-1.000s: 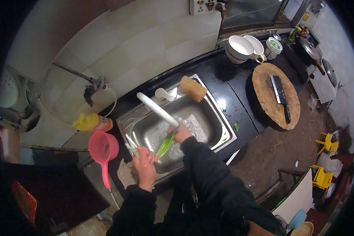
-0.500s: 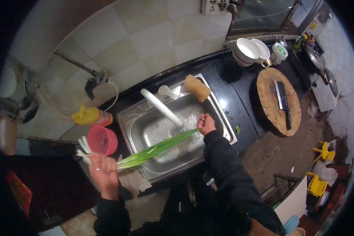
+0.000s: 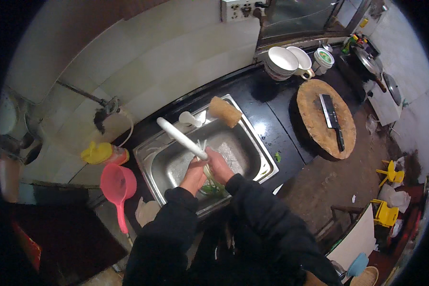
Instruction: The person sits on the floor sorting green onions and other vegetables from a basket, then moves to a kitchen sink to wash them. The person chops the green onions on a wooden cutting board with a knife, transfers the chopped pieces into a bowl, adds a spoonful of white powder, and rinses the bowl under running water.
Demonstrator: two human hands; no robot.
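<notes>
hiding most of green onions [image 3: 213,187], left hand [image 3: 194,175], right hand [image 3: 220,165]

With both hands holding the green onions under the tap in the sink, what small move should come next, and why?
Probably rub along the green onions under the white tap spout. Both the left hand and the right hand already grip the bunch together over the steel sink, directly beneath the spout's end.

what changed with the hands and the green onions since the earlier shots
The left hand, which had swung the green onions out to the left, came back; both hands now hold them together under the faucet, right hand alongside. Sink, sponge and pink scoop stayed put.
</notes>
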